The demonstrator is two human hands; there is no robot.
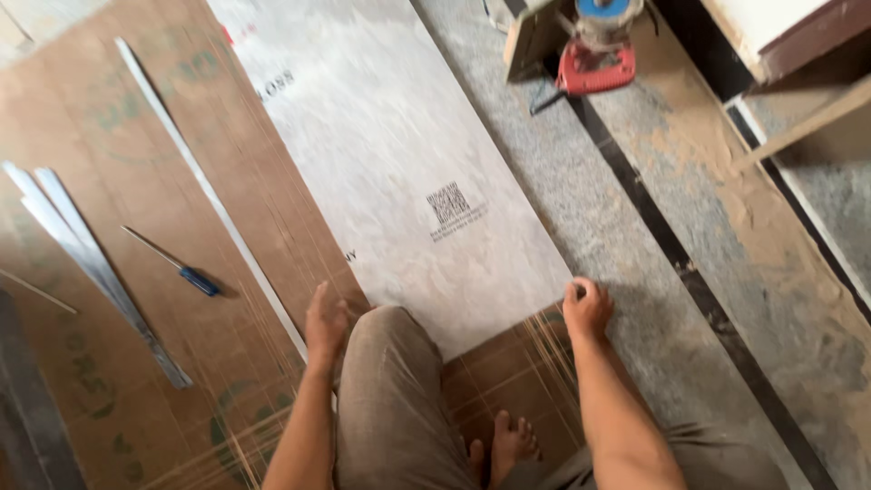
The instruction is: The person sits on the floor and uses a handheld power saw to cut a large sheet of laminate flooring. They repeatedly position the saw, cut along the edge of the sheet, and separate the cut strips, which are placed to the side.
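The pale marbled laminate sheet (399, 163) lies flat on the brown board (118, 181), looking thin, flexible and slick, best lifted by its edges: the right hand (588, 308) pinches its near corner, the left hand (325, 325) rests spread beside it.

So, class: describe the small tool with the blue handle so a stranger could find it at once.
Start at the big brown board on the left. Between the long white strip and the bundle of metal strips lies a screwdriver. Unlike those long strips, it is short, with a thin shaft and blue handle.
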